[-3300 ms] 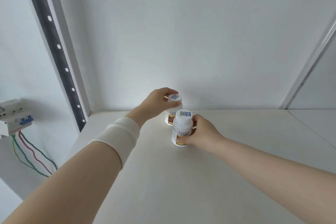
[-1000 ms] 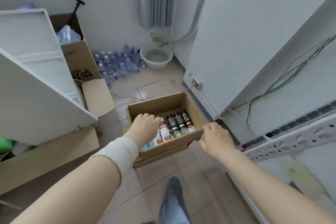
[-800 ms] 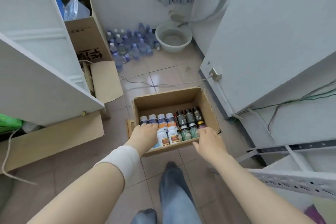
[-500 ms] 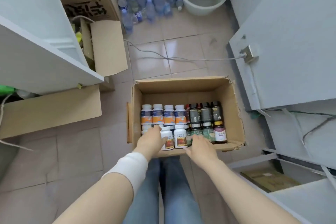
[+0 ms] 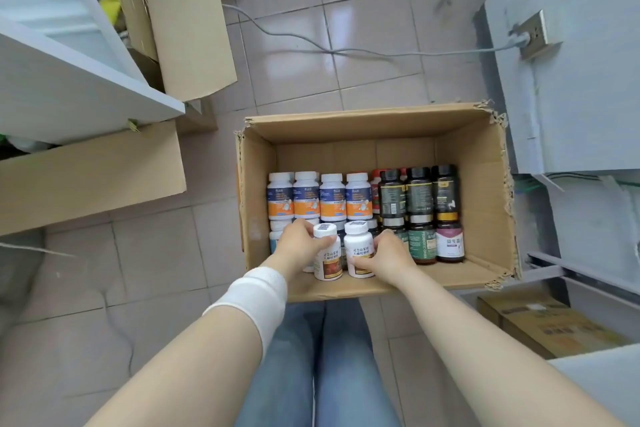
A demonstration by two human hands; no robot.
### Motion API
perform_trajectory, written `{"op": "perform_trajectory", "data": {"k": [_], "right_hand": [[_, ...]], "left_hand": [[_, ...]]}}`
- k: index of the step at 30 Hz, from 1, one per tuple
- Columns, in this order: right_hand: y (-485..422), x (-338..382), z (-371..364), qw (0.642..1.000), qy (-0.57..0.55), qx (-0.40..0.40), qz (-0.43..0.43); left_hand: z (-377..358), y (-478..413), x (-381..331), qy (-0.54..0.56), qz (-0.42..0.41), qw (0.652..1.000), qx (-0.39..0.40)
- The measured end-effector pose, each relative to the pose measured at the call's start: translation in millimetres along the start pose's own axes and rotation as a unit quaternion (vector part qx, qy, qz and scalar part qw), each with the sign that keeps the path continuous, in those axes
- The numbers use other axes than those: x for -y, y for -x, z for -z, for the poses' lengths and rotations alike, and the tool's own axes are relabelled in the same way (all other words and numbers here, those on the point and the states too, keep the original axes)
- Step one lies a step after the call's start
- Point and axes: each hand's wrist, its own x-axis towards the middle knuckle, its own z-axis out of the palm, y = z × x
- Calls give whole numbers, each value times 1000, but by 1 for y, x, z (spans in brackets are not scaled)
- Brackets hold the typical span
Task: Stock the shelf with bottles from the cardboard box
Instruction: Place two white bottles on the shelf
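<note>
I log the cardboard box (image 5: 479, 184) as plain brown. Far-left bottles (image 5: 306, 199): white with white caps, labels banded blue over orange. Far-right bottles (image 5: 419, 194): dark bodies, black caps, dark labels. Near row: left white bottle (image 5: 327, 262) and right white bottle (image 5: 360, 253), each with a red-brown picture low on the label. Beside them, green-label bottle (image 5: 421, 244) and maroon bottle (image 5: 449, 243) with a white label. Wrist wrap (image 5: 256, 298) white. Jeans (image 5: 334, 357) blue. Floor (image 5: 363, 45) pale beige tile with a grout grid.

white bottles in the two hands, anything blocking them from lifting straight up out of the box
Nothing visible does. The left hand grips one white bottle, the right hand the other white bottle, at the near side of the cardboard box, whose top is open. The route to the shelf cannot be judged here.
</note>
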Motion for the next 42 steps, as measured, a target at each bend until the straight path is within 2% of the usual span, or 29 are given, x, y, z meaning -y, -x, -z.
{"op": "perform_trajectory", "data": {"k": [4,9,16,22,28,37,42], "right_hand": [[32,-4,20,998,-50,-32,-5],[105,-12,59,987,-139,-81,17],[260,-36,93,938,-253,-226,66],[397,-69,82,872,-310,-366,100],[526,-120,52,777,-375,-491,121],[694,-242,8,684,-398,-597,131],[772,-329,-4,635,-401,-650,110]], "left_hand": [[9,32,-10,63,-46,997,-18],[32,94,-34,64,-146,987,-23],[54,217,-79,23,-341,940,20],[43,343,-111,-30,-509,856,87],[6,477,-114,-88,-635,757,129],[-113,659,-90,-105,-746,630,188],[-199,740,-85,-127,-772,585,215]]}}
